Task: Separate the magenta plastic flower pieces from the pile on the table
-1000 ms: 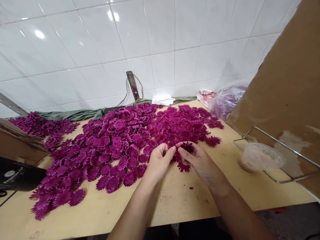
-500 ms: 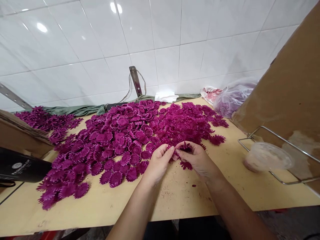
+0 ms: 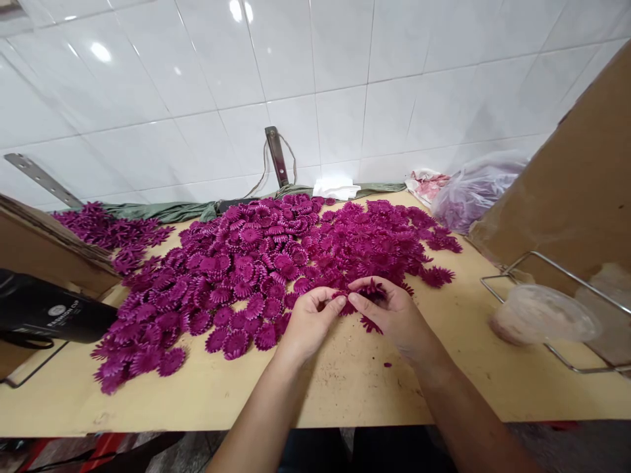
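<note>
A wide heap of magenta fabric flower pieces covers the middle of the wooden table. At the heap's near edge my left hand and my right hand meet, fingertips pinched together on one magenta flower piece. The right hand cups most of that piece, with petals showing above its fingers. Another loose flower lies on the table under the right hand.
A black cup lies at the left by a cardboard box. At the right are a wire rack with a clear plastic lid, a tall cardboard sheet and plastic bags. White tiled wall behind.
The view has shifted a little down and left. Both hands stay at the heap's edge, fingers still working the same flower piece.
</note>
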Demonstrator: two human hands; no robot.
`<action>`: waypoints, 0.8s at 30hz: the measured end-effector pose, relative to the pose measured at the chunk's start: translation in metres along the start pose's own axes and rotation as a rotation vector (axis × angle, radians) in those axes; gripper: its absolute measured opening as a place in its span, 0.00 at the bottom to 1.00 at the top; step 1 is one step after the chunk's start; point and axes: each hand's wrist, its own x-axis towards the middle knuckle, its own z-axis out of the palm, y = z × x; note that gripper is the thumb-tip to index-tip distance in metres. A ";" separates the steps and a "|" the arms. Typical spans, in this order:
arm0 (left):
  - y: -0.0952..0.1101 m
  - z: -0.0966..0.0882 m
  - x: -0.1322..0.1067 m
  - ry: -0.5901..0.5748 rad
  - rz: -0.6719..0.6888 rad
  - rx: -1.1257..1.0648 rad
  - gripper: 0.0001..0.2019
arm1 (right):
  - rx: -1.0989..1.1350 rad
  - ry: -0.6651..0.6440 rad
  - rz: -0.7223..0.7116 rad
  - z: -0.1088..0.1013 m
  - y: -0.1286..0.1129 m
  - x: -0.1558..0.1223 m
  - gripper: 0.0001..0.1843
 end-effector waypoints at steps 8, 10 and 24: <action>-0.003 0.003 0.005 -0.008 0.050 0.048 0.18 | -0.055 -0.103 0.023 0.006 -0.002 0.000 0.06; -0.004 0.005 0.011 0.005 0.061 0.049 0.18 | -0.066 -0.082 0.022 0.007 -0.003 0.001 0.05; 0.028 -0.005 0.028 0.181 0.426 0.757 0.13 | 0.018 0.072 0.063 -0.008 0.014 0.001 0.17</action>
